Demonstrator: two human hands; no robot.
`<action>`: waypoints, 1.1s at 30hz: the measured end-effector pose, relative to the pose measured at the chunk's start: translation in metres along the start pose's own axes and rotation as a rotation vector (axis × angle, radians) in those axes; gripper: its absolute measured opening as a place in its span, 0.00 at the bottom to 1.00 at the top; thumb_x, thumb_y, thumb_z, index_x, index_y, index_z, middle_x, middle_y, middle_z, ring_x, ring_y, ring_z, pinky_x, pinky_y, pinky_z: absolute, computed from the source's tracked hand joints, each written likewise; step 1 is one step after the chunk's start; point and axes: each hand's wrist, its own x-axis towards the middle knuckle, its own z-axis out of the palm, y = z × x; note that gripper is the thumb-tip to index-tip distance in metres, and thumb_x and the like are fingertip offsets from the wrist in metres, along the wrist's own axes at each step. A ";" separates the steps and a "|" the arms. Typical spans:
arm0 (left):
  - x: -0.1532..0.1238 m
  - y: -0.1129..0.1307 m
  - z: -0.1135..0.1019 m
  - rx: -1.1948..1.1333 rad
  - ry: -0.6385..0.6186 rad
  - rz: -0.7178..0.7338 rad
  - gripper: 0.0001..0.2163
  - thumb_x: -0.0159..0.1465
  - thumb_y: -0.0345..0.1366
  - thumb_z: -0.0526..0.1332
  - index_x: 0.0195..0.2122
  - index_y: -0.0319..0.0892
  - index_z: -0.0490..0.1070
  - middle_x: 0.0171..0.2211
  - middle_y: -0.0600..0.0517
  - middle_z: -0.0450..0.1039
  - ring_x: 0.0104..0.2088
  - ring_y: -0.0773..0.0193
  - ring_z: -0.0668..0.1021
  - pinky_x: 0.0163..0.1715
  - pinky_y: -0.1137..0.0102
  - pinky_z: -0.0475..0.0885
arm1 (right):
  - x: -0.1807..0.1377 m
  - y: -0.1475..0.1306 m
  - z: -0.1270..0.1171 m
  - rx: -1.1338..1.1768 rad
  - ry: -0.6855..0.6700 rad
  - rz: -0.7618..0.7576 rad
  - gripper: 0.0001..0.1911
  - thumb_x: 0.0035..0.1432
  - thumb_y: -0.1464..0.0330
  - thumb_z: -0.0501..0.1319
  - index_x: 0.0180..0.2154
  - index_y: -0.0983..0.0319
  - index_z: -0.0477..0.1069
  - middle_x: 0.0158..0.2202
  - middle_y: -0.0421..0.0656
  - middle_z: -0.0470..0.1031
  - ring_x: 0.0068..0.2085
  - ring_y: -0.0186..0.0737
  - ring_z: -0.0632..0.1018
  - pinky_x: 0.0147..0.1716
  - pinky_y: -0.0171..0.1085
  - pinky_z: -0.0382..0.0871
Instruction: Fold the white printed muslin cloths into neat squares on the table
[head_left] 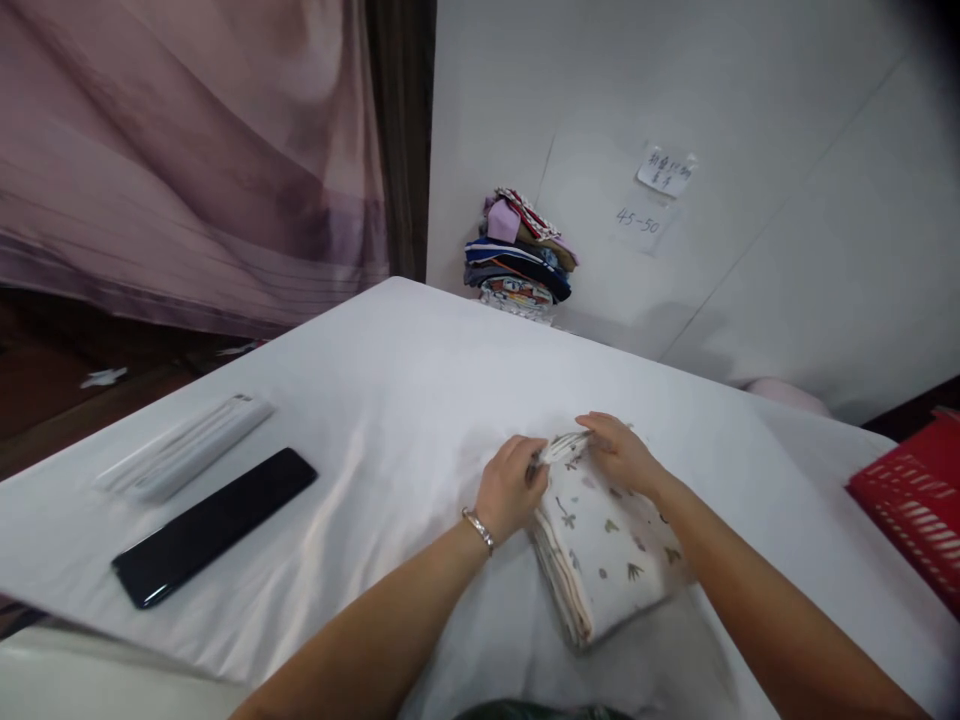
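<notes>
A folded white cloth (611, 550) with a small leaf-and-sprig print lies on the table in front of me, its stacked layers showing along the left side. My left hand (511, 485), with a bracelet at the wrist, grips the cloth's far left corner with curled fingers. At the far edge, my right hand (619, 452) pinches the cloth between thumb and fingers. A bunched, pale striped part of it shows between both hands. The fingertips are partly hidden by the folds.
On the white-covered table (390, 380), a glossy black phone-like slab (214, 525) and a pale, clear-wrapped packet (187, 448) lie at left. A red basket (911, 500) stands at right. Folded clothes (521, 250) are stacked beyond the far edge, by the wall with paper notes (666, 172).
</notes>
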 end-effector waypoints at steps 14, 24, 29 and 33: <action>-0.008 0.011 -0.001 0.041 -0.113 0.274 0.16 0.60 0.27 0.53 0.50 0.42 0.61 0.42 0.46 0.67 0.40 0.64 0.73 0.39 0.68 0.74 | 0.006 0.024 -0.016 -0.095 -0.175 -0.139 0.09 0.50 0.71 0.60 0.36 0.59 0.72 0.36 0.44 0.73 0.39 0.41 0.71 0.42 0.40 0.63; -0.020 0.027 -0.002 -0.008 -0.209 0.362 0.18 0.60 0.26 0.53 0.52 0.42 0.58 0.43 0.46 0.67 0.43 0.64 0.72 0.39 0.70 0.73 | 0.006 0.034 -0.037 -0.101 -0.430 -0.049 0.11 0.48 0.66 0.61 0.37 0.56 0.71 0.36 0.39 0.75 0.39 0.39 0.74 0.57 0.52 0.44; -0.002 0.018 0.003 -0.171 -0.125 -0.132 0.14 0.60 0.31 0.53 0.48 0.42 0.64 0.36 0.49 0.69 0.33 0.67 0.73 0.32 0.73 0.71 | 0.015 0.046 -0.045 -0.101 -0.504 -0.001 0.13 0.46 0.63 0.63 0.37 0.54 0.74 0.37 0.40 0.75 0.42 0.44 0.73 0.57 0.52 0.45; 0.030 -0.007 0.001 -0.115 -0.166 -0.700 0.12 0.57 0.33 0.55 0.42 0.39 0.69 0.30 0.51 0.71 0.29 0.67 0.73 0.30 0.72 0.68 | 0.031 0.054 -0.045 -0.031 -0.602 0.179 0.16 0.42 0.61 0.64 0.38 0.55 0.75 0.34 0.42 0.75 0.38 0.46 0.74 0.43 0.42 0.64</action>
